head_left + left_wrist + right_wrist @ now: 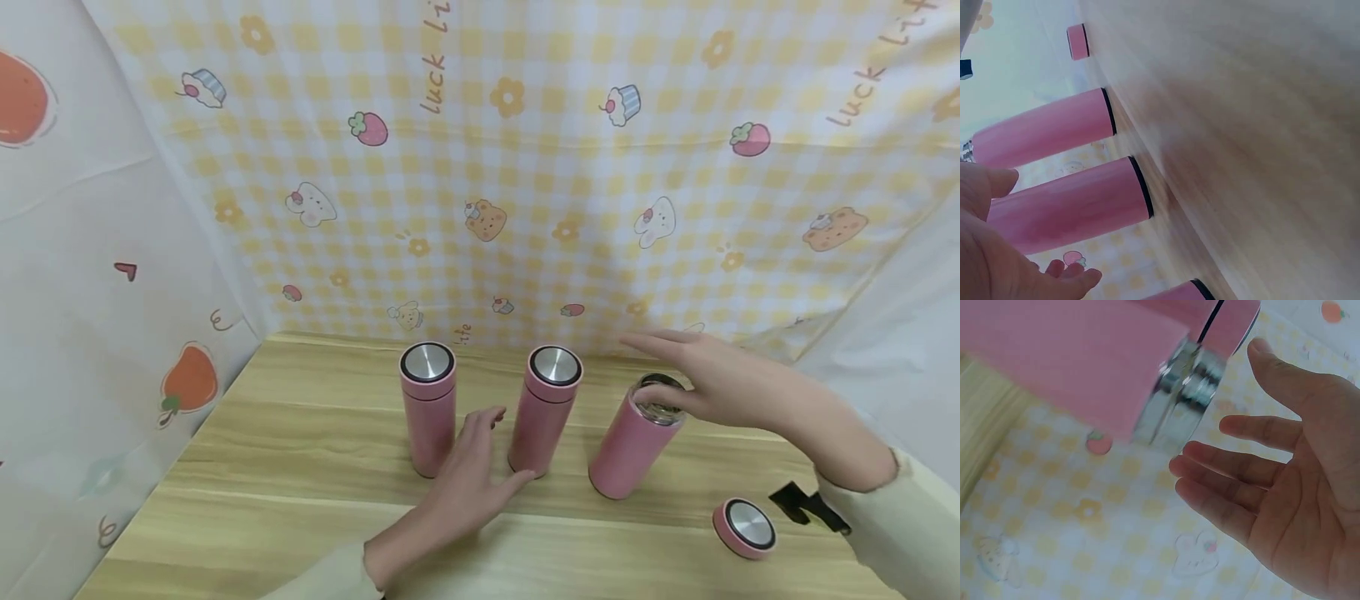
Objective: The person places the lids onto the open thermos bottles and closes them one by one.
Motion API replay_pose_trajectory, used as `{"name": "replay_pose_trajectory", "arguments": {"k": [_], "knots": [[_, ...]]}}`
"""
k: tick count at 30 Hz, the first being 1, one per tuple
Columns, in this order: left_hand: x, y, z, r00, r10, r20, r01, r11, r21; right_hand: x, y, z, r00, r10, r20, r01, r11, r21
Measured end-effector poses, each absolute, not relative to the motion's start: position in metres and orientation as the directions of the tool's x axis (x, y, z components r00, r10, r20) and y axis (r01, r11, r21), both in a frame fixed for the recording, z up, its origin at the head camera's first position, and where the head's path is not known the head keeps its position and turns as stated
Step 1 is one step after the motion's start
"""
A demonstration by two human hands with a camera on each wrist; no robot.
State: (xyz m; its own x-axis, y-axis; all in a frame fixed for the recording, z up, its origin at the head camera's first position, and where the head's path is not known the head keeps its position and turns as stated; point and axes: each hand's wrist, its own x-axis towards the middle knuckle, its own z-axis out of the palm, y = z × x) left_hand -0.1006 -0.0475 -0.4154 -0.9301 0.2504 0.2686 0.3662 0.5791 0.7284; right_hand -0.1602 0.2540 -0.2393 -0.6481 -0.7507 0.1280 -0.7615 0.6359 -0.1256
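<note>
Three pink thermos bottles stand in a row on the table. The right-hand thermos (636, 442) has no lid, and its steel neck (1179, 397) shows in the right wrist view. Just above that neck is my right hand (723, 379), fingers spread and palm facing the bottle. My left hand (468, 483) reaches toward the middle thermos (542, 425), its thumb and fingers apart around the near side, gripping nothing. The left thermos (430, 425) is lidded like the middle one and partly covered by the left hand. A loose pink lid (744, 528) lies to the right.
The wood-grain table (300, 467) ends at a yellow checked cloth (450, 183) hung behind the bottles. White printed cloth (112, 350) closes the left side. A small black object (810, 508) sits at the right sleeve, beside the lid.
</note>
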Motion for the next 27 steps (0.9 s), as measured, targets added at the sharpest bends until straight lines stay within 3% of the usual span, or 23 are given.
{"name": "replay_pose_trajectory", "arguments": {"k": [8, 15, 27], "knots": [[-0.086, -0.055, -0.413, -0.913, 0.261, 0.314, 0.408, 0.61, 0.679, -0.154, 0.29, -0.251, -0.689, -0.704, 0.172, -0.724, 0.681, -0.115], [-0.078, -0.056, -0.405, -0.902, 0.342, 0.266, 0.425, 0.58, 0.695, -0.145, 0.317, -0.253, -0.795, -0.595, 0.119, -0.604, 0.76, -0.239], [-0.084, -0.028, -0.405, -0.806, 0.555, 0.205, 0.455, 0.358, 0.815, -0.137, 0.348, -0.279, -0.835, -0.548, 0.048, -0.539, 0.799, -0.268]]}}
